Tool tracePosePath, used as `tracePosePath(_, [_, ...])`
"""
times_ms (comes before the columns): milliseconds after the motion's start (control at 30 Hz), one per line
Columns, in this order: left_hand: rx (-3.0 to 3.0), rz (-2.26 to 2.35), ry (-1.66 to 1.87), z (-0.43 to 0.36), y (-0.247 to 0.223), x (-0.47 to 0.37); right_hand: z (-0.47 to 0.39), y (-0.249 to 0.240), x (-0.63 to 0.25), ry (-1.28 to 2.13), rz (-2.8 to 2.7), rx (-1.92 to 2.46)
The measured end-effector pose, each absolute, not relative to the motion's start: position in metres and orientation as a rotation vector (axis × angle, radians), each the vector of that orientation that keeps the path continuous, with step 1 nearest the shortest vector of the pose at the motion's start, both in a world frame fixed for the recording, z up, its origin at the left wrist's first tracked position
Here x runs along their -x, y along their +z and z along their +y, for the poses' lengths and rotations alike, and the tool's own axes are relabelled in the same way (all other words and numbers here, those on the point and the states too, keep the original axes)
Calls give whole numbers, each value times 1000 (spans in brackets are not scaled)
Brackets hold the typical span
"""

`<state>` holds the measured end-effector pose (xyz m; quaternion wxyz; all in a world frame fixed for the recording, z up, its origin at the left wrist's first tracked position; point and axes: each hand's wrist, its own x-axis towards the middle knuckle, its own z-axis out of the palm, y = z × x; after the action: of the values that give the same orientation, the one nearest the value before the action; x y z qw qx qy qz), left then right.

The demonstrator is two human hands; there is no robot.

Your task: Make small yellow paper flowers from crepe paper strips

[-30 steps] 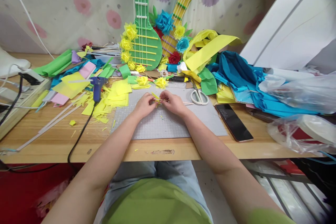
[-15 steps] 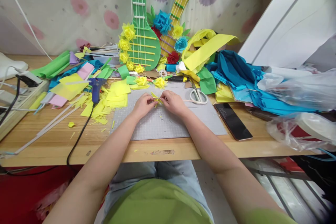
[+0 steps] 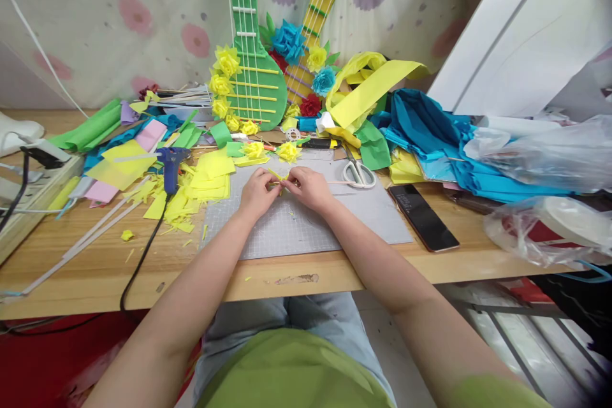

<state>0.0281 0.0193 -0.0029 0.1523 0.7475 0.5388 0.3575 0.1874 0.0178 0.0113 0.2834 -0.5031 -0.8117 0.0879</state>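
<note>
Over the grey cutting mat [image 3: 310, 229], my left hand [image 3: 261, 191] and my right hand [image 3: 308, 186] meet, fingers pinched on a small piece of yellow paper [image 3: 277, 174]. Most of the paper is hidden by the fingers. A thin pale stick [image 3: 340, 182] extends rightward from beside my right hand; whether it is held I cannot tell. Just beyond the hands are two yellow paper flowers [image 3: 288, 152]. White-handled scissors [image 3: 359, 174] lie to the right of my right hand.
A blue glue gun [image 3: 172, 166] with a black cord stands at left among yellow paper scraps [image 3: 210, 175]. Behind stand a green paper-covered instrument [image 3: 261, 86] and a yellow one [image 3: 318, 6]. A phone [image 3: 424, 217] lies at right, near blue crepe paper [image 3: 425, 134].
My hands have drawn closer together, and less of the yellow paper shows between the fingers. The whole view has shifted slightly.
</note>
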Motion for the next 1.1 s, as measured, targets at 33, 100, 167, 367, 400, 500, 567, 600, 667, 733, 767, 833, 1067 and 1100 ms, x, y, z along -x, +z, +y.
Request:
tracePosePath(33, [-2167,1541,1060,19,-3,-28,18,11,-187,251,-2156,1364])
tracePosePath(100, [-2232,1531,1148,19,-5,-28,18,12,-186,313,-2113,1406])
tracePosePath(167, [-2317,1514,1234,19,-6,-29,19,13,-186,408,-2061,1461])
tracePosePath(367, [-2530,1411,1346,19,-4,-30,20,15,-186,601,-1994,1513])
tracePosePath(400, [-2550,1395,1346,19,-3,-29,20,15,-186,601,-1994,1514])
tracePosePath(500, [-2595,1373,1338,19,-2,-28,19,16,-185,587,-2003,1511])
tracePosePath(567, [-2606,1391,1310,20,-2,-28,18,15,-186,554,-2021,1499])
tracePosePath(600, [-2607,1409,1284,20,-3,-28,18,15,-186,531,-2037,1488])
tracePosePath(667, [-2610,1450,1208,21,-4,-27,18,14,-187,481,-2083,1459])
tracePosePath(733, [-2621,1485,1121,23,-5,-27,18,13,-189,436,-2145,1403])
tracePosePath(767, [-2627,1499,1080,23,-5,-27,17,12,-190,411,-2170,1368])
tracePosePath(833, [-2631,1517,1003,24,-5,-27,16,12,-193,358,-2212,1307])
tracePosePath(1067, [-2622,1561,865,22,-1,-26,12,13,-198,221,-2298,1297])
tracePosePath(1100, [-2622,1559,855,22,-1,-26,12,13,-198,212,-2304,1298])
